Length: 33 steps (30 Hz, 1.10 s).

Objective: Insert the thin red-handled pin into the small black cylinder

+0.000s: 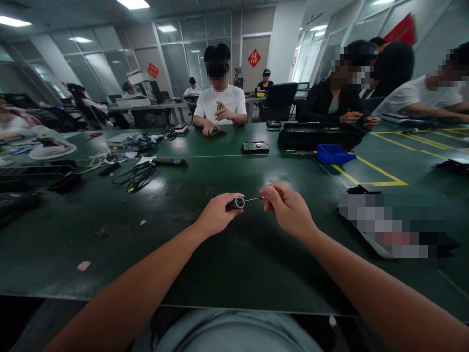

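Observation:
My left hand is closed around a short dark handle with a silver collar at its end. My right hand pinches a thin metal bit with a small red end, and the bit's tip points into the handle's collar. Both hands hover just above the green table, near its middle in front of me.
A blue bin and a long black tray lie far right, a small circuit board far centre, black cables and a screwdriver far left. People sit working across the table. Yellow tape lines mark the right side.

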### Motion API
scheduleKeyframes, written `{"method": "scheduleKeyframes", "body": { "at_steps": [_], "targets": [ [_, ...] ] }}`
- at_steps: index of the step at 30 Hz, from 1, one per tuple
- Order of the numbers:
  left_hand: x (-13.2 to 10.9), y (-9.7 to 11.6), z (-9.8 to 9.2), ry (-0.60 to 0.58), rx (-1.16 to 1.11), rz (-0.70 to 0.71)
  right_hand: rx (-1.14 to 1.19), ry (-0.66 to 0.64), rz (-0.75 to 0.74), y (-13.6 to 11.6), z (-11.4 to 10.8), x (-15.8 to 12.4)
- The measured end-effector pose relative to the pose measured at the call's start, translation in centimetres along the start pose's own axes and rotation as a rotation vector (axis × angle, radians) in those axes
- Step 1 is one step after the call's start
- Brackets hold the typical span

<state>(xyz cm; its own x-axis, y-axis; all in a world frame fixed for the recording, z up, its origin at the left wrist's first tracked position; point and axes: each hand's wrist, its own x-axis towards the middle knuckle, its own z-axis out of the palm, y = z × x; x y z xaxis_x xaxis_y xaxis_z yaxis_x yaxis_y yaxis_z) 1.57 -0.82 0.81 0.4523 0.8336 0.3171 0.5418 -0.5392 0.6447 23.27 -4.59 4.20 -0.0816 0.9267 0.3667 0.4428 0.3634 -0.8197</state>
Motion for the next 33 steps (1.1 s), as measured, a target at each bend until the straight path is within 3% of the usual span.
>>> {"method": "scheduleKeyframes", "body": {
  "at_steps": [9, 16, 23, 27, 33],
  "targets": [
    [0.04, -0.56, 0.04, 0.032, -0.003, -0.001, 0.048, -0.037, -0.036, 0.58, 0.23, 0.01],
    [0.01, -0.19, -0.10, 0.015, -0.013, -0.005, -0.045, -0.042, 0.038, 0.04, 0.36, -0.04],
    [0.01, -0.71, 0.01, 0.023, -0.005, 0.006, -0.079, -0.069, -0.024, -0.06, 0.13, -0.21],
    [0.03, -0.70, 0.03, 0.013, -0.016, 0.010, -0.006, -0.098, 0.002, -0.03, 0.23, -0.21],
    [0.11, -0.58, -0.02, 0.020, -0.002, 0.011, 0.056, -0.013, 0.063, 0.84, 0.68, 0.01]
  ]
}}
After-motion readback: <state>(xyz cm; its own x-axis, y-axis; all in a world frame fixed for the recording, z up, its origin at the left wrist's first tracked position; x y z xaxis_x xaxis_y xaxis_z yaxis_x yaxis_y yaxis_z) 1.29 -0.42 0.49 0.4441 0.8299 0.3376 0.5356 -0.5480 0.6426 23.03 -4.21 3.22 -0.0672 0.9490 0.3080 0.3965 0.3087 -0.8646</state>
